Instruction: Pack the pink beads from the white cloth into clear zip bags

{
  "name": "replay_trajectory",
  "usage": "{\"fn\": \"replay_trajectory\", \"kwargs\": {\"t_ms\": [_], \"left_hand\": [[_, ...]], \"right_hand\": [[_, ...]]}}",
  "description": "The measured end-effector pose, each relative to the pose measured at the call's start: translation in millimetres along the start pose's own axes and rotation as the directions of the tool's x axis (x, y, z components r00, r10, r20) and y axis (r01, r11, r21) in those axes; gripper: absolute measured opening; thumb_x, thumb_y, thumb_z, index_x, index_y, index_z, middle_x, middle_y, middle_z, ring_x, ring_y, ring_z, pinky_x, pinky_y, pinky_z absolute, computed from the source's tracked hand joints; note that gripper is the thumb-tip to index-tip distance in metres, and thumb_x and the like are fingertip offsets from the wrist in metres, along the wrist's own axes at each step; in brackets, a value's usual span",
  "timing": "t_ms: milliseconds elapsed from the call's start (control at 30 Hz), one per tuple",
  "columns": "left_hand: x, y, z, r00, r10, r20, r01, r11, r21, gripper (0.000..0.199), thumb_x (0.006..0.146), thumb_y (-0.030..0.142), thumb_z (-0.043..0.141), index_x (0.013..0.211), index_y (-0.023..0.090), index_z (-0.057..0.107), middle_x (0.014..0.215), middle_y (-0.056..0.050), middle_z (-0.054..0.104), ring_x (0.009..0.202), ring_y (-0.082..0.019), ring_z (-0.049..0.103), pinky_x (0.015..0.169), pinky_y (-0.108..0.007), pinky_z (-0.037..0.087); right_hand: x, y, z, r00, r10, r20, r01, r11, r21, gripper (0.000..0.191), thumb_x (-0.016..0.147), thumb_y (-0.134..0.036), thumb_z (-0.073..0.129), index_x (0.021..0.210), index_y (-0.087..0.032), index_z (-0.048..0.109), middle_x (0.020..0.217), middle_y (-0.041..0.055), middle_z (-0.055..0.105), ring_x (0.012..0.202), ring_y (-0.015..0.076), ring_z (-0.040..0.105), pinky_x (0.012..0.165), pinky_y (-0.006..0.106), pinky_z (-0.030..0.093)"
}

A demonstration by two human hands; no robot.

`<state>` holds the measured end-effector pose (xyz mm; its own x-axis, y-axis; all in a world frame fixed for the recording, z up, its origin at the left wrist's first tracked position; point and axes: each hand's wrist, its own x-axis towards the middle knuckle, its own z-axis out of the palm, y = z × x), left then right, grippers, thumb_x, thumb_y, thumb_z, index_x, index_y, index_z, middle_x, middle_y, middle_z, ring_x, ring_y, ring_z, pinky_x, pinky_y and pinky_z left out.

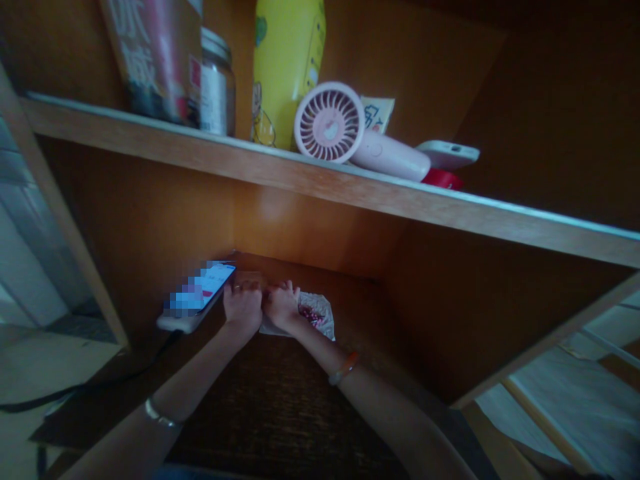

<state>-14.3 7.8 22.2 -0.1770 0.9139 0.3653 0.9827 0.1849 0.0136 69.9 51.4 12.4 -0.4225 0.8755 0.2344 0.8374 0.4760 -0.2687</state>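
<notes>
Both hands are side by side at the back of the dark wooden surface (280, 393), under the shelf. My left hand (243, 307) is closed, fingers curled down, beside a lit phone; what it pinches is too small to make out. Touching or nearly touching it, my right hand (281, 305) also has bent fingers, and whatever is between them is hidden. Under and beside the right hand lies a crinkled clear plastic bag (325, 313) with small pink and dark pieces (313, 316) in it. A faint, pale flat item shows behind the left hand.
The phone (213, 288) leans on a white block (180, 323), with a black cable (100, 385) running left. On the shelf (250, 165) above stand a jar (216, 87), a yellow bottle (287, 67) and a pink fan (330, 123). Wooden side panels rise left and right.
</notes>
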Motion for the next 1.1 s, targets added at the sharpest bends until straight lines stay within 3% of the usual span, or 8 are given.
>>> {"fn": "replay_trajectory", "kwargs": {"t_ms": [267,400,500,667,800,933,1033,1100], "left_hand": [[0.0,1.1,5.7,0.999,-0.013,0.052,0.013,1.0,-0.002,0.033,0.084,0.01,0.036,0.1,0.01,0.065,0.101,-0.018,0.065,0.096,-0.032,0.059,0.085,-0.045,0.036],[0.8,4.4,5.6,0.997,0.018,-0.073,-0.018,1.0,-0.001,0.036,0.085,0.006,0.031,0.107,0.006,0.06,0.102,-0.02,0.063,0.1,-0.032,0.057,0.082,-0.044,0.039],[1.4,7.5,7.1,0.967,0.172,-0.188,-0.186,0.981,-0.056,0.04,0.085,0.006,0.034,0.12,0.007,0.051,0.109,-0.018,0.061,0.102,-0.03,0.057,0.085,-0.042,0.042],[-2.3,12.2,13.8,0.814,0.481,-0.326,-0.567,0.781,-0.264,0.05,0.076,0.001,0.044,0.124,0.012,0.046,0.118,-0.013,0.059,0.109,-0.024,0.055,0.093,-0.04,0.043],[-13.2,18.4,13.4,0.688,0.541,-0.485,-0.722,0.579,-0.379,0.039,0.077,0.003,0.047,0.115,0.013,0.051,0.113,-0.011,0.061,0.104,-0.022,0.057,0.091,-0.04,0.046],[-29.0,25.7,10.8,0.546,0.598,-0.587,-0.837,0.412,-0.36,0.035,0.08,0.009,0.049,0.114,0.015,0.052,0.108,-0.01,0.064,0.102,-0.022,0.058,0.09,-0.039,0.048],[-40.3,31.7,13.6,0.489,0.614,-0.62,-0.872,0.368,-0.324,0.036,0.08,0.008,0.046,0.115,0.015,0.053,0.107,-0.009,0.065,0.101,-0.021,0.059,0.092,-0.036,0.047],[-46.3,35.8,18.2,0.506,0.609,-0.611,-0.862,0.389,-0.325,0.037,0.08,0.008,0.045,0.115,0.015,0.054,0.107,-0.009,0.065,0.101,-0.021,0.06,0.091,-0.033,0.048]], "right_hand": [[0.7,0.1,-1.4,0.998,0.061,-0.01,-0.061,0.998,-0.011,0.026,0.08,-0.024,0.045,0.093,-0.018,0.066,0.105,0.0123,0.062,0.106,0.0302,0.046,0.087,0.046,0.035],[-4.5,1.8,-2.1,0.996,0.079,-0.04,-0.077,0.996,0.049,0.027,0.081,-0.023,0.042,0.093,-0.017,0.066,0.103,0.0133,0.062,0.105,0.0304,0.048,0.086,0.046,0.037],[-9.8,7.1,-0.7,0.992,0.071,-0.108,-0.059,0.992,0.113,0.029,0.08,-0.016,0.041,0.098,-0.013,0.065,0.104,0.0144,0.061,0.103,0.0275,0.051,0.088,0.042,0.039],[-27.5,21.8,1.0,0.954,-0.137,-0.268,0.198,0.956,0.218,0.038,0.072,-0.005,0.045,0.107,-0.007,0.06,0.108,0.0157,0.061,0.102,0.0232,0.054,0.093,0.036,0.041],[-52.5,31.3,-1.6,0.921,-0.208,-0.329,0.291,0.93,0.226,0.035,0.065,-0.003,0.044,0.093,-0.008,0.064,0.094,0.0147,0.066,0.09,0.0233,0.06,0.082,0.036,0.048],[-81.4,40.4,-1.8,0.889,-0.307,-0.34,0.381,0.908,0.177,0.033,0.062,-0.006,0.045,0.088,-0.008,0.065,0.087,0.0141,0.067,0.081,0.0238,0.063,0.075,0.037,0.052],[-98.5,49.1,0.5,0.866,-0.363,-0.344,0.426,0.896,0.128,0.031,0.064,-0.008,0.046,0.088,-0.008,0.065,0.085,0.015,0.067,0.08,0.0253,0.063,0.071,0.038,0.052],[-105.0,54.6,0.9,0.867,-0.378,-0.325,0.43,0.897,0.104,0.032,0.066,-0.009,0.046,0.091,-0.008,0.065,0.084,0.0142,0.067,0.078,0.0246,0.063,0.068,0.036,0.052]]}}
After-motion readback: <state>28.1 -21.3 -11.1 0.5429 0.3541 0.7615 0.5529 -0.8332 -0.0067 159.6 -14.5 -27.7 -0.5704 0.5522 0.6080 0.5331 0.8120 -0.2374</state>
